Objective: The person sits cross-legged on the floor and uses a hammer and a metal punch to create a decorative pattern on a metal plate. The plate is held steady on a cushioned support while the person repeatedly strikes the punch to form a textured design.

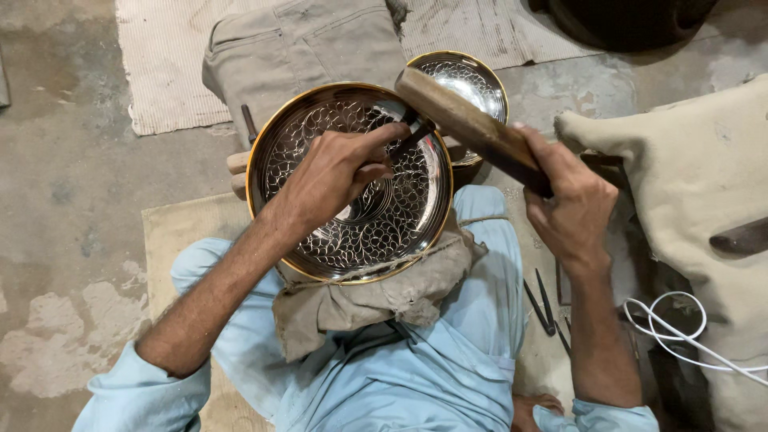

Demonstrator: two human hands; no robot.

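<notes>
Left hand (pixel 332 172) pinching chisel (pixel 410 140), tip on engraved plate (pixel 352 182) at frame centre. Right hand (pixel 570 204) fisted around wooden mallet (pixel 468 128), head just above-right of chisel, long axis slanting upper left.

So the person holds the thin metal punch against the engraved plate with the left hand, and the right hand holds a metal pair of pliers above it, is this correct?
Not quite. In the head view the right hand holds a wooden mallet, not pliers. The rest stands: the left hand holds the thin punch against the engraved plate.
</notes>
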